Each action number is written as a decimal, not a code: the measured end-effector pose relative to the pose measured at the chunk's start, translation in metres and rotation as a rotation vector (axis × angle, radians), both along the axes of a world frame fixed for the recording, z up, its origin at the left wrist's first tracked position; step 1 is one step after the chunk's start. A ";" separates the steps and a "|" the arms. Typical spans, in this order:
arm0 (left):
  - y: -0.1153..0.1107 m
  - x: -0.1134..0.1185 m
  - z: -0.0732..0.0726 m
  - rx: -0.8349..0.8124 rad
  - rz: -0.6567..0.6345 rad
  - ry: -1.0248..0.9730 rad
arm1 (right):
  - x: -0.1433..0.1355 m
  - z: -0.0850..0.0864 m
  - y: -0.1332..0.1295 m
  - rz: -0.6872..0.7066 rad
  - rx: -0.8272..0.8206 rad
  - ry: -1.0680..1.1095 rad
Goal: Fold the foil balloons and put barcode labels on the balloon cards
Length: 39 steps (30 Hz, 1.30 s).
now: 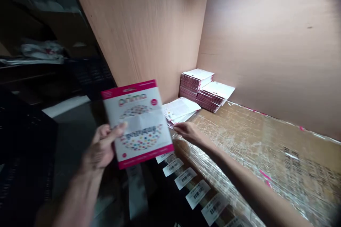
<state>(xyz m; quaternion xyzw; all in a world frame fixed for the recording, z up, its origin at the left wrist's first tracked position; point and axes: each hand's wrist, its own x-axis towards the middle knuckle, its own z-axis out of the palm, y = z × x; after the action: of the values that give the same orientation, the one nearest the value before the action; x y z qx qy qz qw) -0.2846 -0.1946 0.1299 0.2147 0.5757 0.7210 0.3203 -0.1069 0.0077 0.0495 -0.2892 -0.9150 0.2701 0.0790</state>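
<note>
My left hand (pixel 103 145) grips a flat pink-and-white packet (pixel 140 118) by its left edge, thumb across the front. The packet is upright, its printed face with the word "prima" and coloured dots towards me. My right hand (pixel 188 131) is just right of the packet, fingers pinched together, by the front of a low pile of white packets (pixel 181 108). Whatever is between those fingertips, if anything, is too small to make out. Below it, a row of white barcode labels (pixel 186 178) runs along the edge of the work surface.
Taller stacks of pink-edged packets (pixel 197 81) stand in the corner against wooden panels (pixel 149 25). Brown cardboard (pixel 253 134) under clear wrap covers the work surface. A paper strip (pixel 137 191) hangs below my left hand. Dark shelving and crates (pixel 90 72) are at left.
</note>
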 end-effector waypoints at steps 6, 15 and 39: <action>-0.060 -0.033 0.015 -0.105 0.353 0.038 | -0.131 -0.009 -0.023 0.039 0.139 -0.175; -0.041 -0.031 0.022 -0.108 0.289 0.111 | -0.087 0.020 -0.030 0.042 0.209 -0.120; 0.155 0.181 -0.064 -0.130 -0.731 0.120 | 0.202 0.015 -0.019 -0.589 -0.274 0.713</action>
<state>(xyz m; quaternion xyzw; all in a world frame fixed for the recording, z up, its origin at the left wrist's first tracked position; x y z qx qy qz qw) -0.1034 -0.0392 0.0660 0.4271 0.5234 0.5071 0.5352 0.0953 -0.0114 0.0648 -0.4331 -0.6660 0.4367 0.4222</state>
